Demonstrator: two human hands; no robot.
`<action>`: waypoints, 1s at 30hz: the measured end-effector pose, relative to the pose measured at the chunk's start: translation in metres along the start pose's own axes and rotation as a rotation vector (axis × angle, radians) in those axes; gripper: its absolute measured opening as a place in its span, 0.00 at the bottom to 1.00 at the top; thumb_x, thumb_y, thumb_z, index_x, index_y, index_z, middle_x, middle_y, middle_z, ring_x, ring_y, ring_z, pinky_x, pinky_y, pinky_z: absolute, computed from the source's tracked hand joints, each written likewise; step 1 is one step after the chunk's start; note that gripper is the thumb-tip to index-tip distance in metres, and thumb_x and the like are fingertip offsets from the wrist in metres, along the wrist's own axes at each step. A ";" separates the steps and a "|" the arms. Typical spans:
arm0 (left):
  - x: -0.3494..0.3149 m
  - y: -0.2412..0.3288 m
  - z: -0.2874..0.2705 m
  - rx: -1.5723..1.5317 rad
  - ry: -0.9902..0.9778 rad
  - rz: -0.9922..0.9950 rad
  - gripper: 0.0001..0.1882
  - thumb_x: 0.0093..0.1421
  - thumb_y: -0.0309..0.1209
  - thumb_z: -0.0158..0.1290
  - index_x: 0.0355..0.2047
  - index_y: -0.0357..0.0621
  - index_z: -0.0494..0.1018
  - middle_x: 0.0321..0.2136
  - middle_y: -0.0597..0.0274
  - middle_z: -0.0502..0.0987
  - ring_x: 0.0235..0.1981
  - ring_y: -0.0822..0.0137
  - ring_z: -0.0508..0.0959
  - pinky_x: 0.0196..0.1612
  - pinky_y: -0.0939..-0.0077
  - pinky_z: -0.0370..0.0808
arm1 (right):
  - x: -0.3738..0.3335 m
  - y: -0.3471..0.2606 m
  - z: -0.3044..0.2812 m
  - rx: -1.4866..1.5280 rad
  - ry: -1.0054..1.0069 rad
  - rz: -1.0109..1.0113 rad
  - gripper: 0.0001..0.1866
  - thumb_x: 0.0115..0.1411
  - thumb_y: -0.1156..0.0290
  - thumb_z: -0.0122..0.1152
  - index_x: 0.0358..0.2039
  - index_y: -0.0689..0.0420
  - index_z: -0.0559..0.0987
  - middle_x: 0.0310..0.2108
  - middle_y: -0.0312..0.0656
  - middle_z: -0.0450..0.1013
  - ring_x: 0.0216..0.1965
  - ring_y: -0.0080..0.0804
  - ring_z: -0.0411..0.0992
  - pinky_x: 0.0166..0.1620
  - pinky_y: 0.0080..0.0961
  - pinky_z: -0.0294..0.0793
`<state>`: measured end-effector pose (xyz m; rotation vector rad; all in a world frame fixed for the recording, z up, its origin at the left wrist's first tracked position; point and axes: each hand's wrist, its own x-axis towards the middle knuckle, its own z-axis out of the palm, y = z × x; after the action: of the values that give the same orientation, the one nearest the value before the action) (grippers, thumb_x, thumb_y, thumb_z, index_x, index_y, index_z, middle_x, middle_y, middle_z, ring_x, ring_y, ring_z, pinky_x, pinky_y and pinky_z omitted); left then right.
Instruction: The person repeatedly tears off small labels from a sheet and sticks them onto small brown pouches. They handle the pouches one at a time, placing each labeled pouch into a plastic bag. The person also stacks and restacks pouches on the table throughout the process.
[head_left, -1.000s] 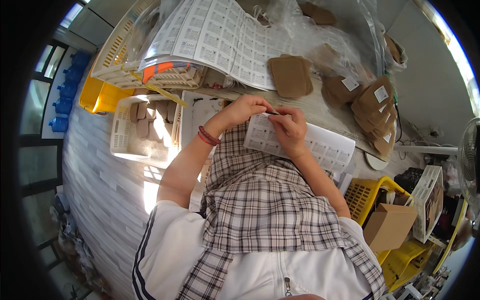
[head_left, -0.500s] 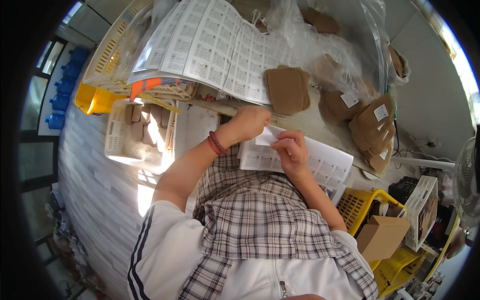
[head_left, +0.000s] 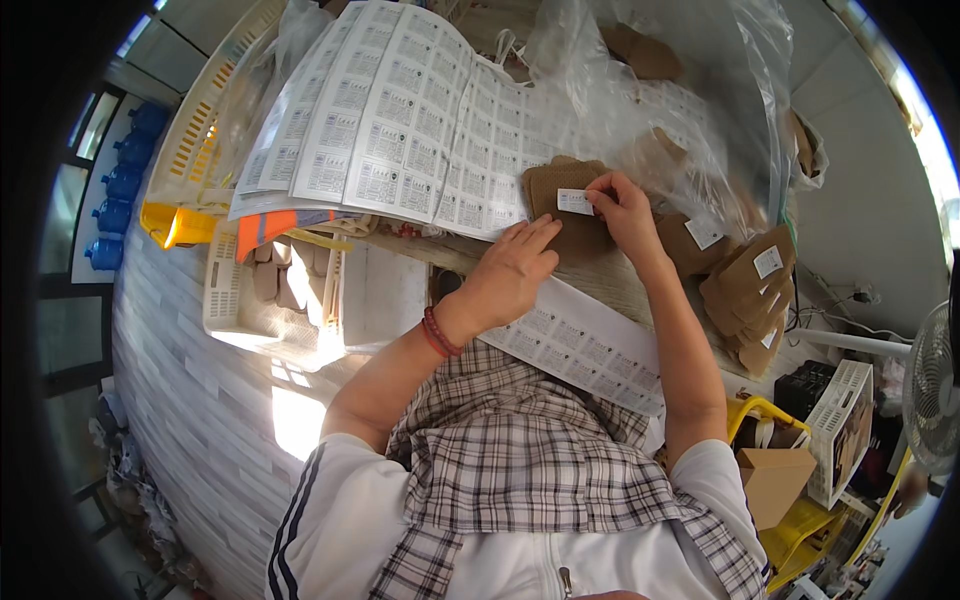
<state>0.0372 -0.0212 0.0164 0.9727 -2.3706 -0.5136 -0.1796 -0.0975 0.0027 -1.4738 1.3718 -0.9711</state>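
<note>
My right hand (head_left: pixel 627 212) pinches the edge of a small white label (head_left: pixel 574 201). The label lies over the top of a stack of brown textured pads (head_left: pixel 553 180) at the table's near side. Beside it my left hand (head_left: pixel 508 275), with a red bracelet at the wrist, has its fingers stretched out, their tips at the stack's lower edge. Across my lap, under both forearms, lies a sheet of printed labels (head_left: pixel 590 345). More brown pads (head_left: pixel 745 290) bearing white labels lie fanned out to the right.
Large label sheets (head_left: pixel 390 110) cover the table's left. Clear plastic bags (head_left: pixel 690 130) spread behind the pads. A white basket (head_left: pixel 228 290) with brown pieces stands at lower left; a cardboard box (head_left: pixel 775 480) and a fan (head_left: pixel 932 380) are at right.
Both hands were together over my lap at the label sheet. My right hand has moved up and right with a label to the brown pads; the left has opened, its fingertips reaching the stack.
</note>
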 end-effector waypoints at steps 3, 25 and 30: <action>0.000 -0.001 0.000 0.001 0.017 -0.001 0.04 0.56 0.23 0.48 0.26 0.33 0.70 0.57 0.36 0.67 0.61 0.41 0.65 0.64 0.49 0.61 | 0.004 -0.002 -0.001 -0.062 -0.022 0.020 0.03 0.59 0.76 0.61 0.33 0.61 0.77 0.26 0.35 0.73 0.28 0.21 0.67 0.34 0.22 0.69; 0.002 0.000 -0.001 -0.011 0.007 -0.008 0.04 0.57 0.23 0.48 0.26 0.34 0.69 0.57 0.35 0.67 0.62 0.42 0.65 0.64 0.48 0.60 | 0.013 0.005 0.001 -0.259 -0.034 0.000 0.06 0.57 0.69 0.64 0.34 0.56 0.80 0.29 0.41 0.78 0.31 0.33 0.74 0.38 0.29 0.72; 0.002 -0.001 0.001 -0.017 0.014 -0.009 0.04 0.57 0.23 0.48 0.26 0.34 0.69 0.57 0.35 0.67 0.62 0.42 0.65 0.64 0.48 0.60 | 0.014 0.006 0.001 -0.300 -0.024 0.015 0.07 0.57 0.67 0.64 0.34 0.55 0.80 0.29 0.41 0.78 0.32 0.35 0.76 0.39 0.31 0.73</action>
<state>0.0362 -0.0227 0.0160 0.9770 -2.3472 -0.5277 -0.1796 -0.1115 -0.0037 -1.6864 1.5593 -0.7583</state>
